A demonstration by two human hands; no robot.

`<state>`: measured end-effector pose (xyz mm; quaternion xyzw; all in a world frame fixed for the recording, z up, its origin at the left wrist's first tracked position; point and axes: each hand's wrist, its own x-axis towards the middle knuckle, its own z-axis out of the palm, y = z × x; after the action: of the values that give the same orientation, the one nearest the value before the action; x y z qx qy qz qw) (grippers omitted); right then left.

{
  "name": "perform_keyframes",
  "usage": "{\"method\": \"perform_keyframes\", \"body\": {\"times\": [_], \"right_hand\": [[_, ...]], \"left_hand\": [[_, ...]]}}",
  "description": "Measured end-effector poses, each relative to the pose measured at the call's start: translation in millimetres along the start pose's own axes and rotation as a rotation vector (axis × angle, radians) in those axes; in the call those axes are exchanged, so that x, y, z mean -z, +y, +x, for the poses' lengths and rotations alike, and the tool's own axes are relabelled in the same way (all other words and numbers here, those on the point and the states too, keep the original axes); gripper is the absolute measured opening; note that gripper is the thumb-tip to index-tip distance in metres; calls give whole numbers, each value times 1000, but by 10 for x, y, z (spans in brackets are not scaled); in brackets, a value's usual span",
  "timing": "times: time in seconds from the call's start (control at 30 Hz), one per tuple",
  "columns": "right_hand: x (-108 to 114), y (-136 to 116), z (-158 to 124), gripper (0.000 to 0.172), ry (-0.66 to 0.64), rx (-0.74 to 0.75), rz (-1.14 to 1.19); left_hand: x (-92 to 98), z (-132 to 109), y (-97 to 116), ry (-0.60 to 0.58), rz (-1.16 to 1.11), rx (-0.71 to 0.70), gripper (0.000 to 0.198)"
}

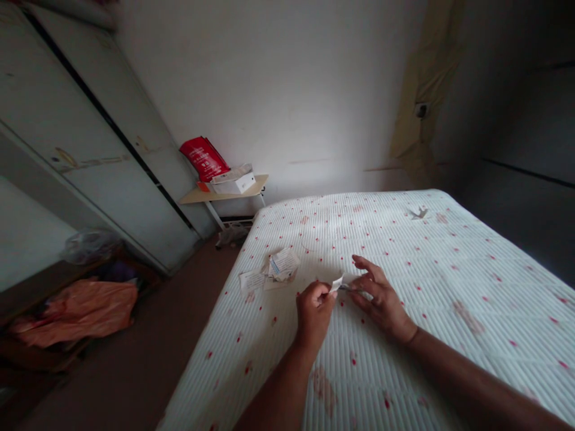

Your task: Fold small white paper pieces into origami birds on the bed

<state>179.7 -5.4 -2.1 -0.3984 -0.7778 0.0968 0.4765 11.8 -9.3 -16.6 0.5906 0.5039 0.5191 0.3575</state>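
Over the mattress (368, 383), my left hand (312, 311) pinches a small piece of white paper (336, 284) between thumb and fingers. One end of the paper sticks up past the thumb. Facing it from the right, my right hand (380, 299) has its thumb and a finger on a thin greyish part at the paper's other side, while its upper fingers are raised and spread. Whether that greyish part is paper or a separate thing, I cannot tell. Loose printed papers (283, 264) lie in a small pile beyond my left hand.
A pointed, folded-looking white piece (419, 212) lies near the mattress's far right. Behind the far left corner, a small table (197, 196) bears a red packet (204, 158) and a white box (236, 182). Orange cloth or plastic (83, 311) lies at left, below cabinets (90, 120).
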Motion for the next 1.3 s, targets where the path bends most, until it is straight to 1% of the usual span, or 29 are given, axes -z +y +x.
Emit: {"method": "perform_keyframes", "body": {"times": [0.1,0.17,0.27,0.37,0.47,0.6,0.73,0.9,0.97,1.07,1.13,1.3], "right_hand": [[-31,28,-7,9,23,104,-162],[-28,29,-3,12,30,145,-240],[-10,-6,4,15,-12,169,-321],[-4,-53,6,19,-86,235,-371],[-15,-63,-1,19,-141,289,-394],[-28,-28,-9,18,-133,287,-394],[-31,-23,-6,16,-135,287,-400],[-46,-49,-1,18,-182,241,-365],[-49,-58,2,19,-198,228,-356],[-45,-70,10,21,-197,224,-349],[-41,-71,13,21,-193,218,-345],[-37,-51,3,22,-190,204,-331]], "left_hand": [[-3,-6,58,-47,-184,153,14],[4,-11,129,-81,-315,222,21],[15,-17,229,-128,-391,222,30],[8,-14,261,-107,-411,229,32],[-2,-4,234,-72,-446,279,34],[5,9,192,-67,-478,307,36],[-1,21,160,-45,-469,326,47],[-25,32,89,-30,-414,350,54],[-6,35,65,-54,-434,361,56],[35,36,62,-146,-489,344,51],[47,33,86,-175,-481,328,47],[25,29,143,-101,-349,382,46]]}}
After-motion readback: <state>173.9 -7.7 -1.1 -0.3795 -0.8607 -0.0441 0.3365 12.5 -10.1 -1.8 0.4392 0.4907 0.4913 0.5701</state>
